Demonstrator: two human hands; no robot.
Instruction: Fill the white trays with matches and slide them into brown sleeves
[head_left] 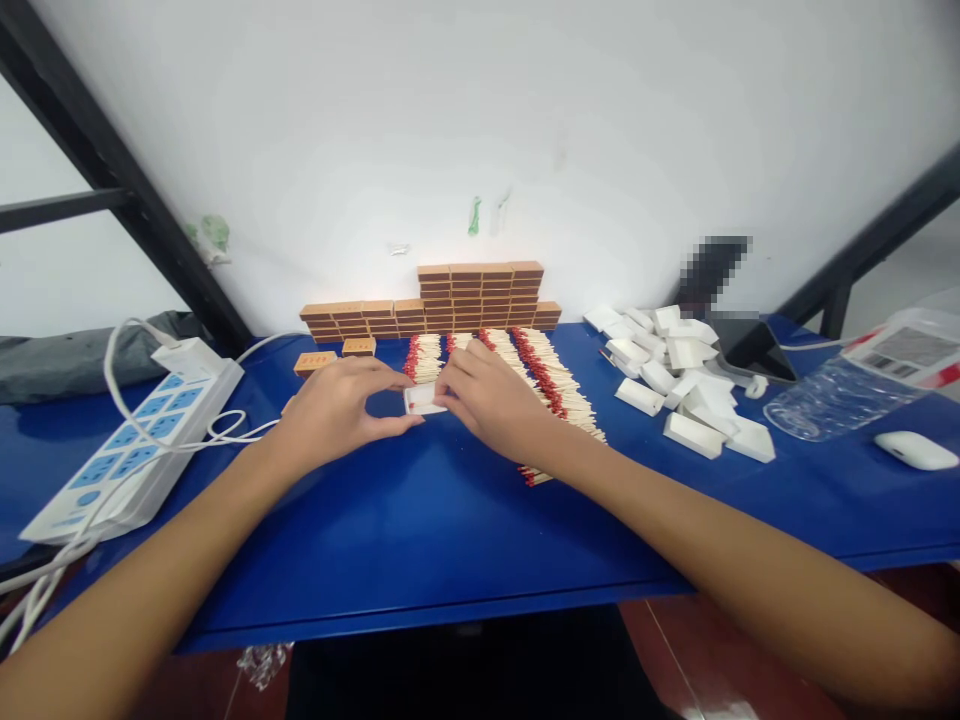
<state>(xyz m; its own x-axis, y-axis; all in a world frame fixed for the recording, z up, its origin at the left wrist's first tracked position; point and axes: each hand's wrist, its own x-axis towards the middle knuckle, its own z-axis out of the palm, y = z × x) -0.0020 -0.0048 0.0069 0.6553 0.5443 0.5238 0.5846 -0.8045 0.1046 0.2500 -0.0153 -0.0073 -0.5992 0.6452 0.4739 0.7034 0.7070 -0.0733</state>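
Observation:
A small white matchbox tray point(424, 399) is held just above or on the blue table, with a speck of red inside its left end. The thumb and fingers of my left hand point(341, 405) close around that left end. My right hand point(491, 395) has its fingers pinched together over the tray's right end, and whatever they grip is hidden. Behind and beside the hands lie rows of red-headed matches point(555, 375), partly covered by my right hand and forearm. Two loose brown matchboxes point(315, 362) sit left of the rows, with another partly hidden behind my left hand.
Brown matchboxes point(480, 290) are stacked along the wall. A pile of white trays point(686, 375) lies to the right, near a dark device point(754, 348), a clear plastic package point(840, 395) and a white case point(915, 450). A power strip point(142, 450) with cables occupies the left.

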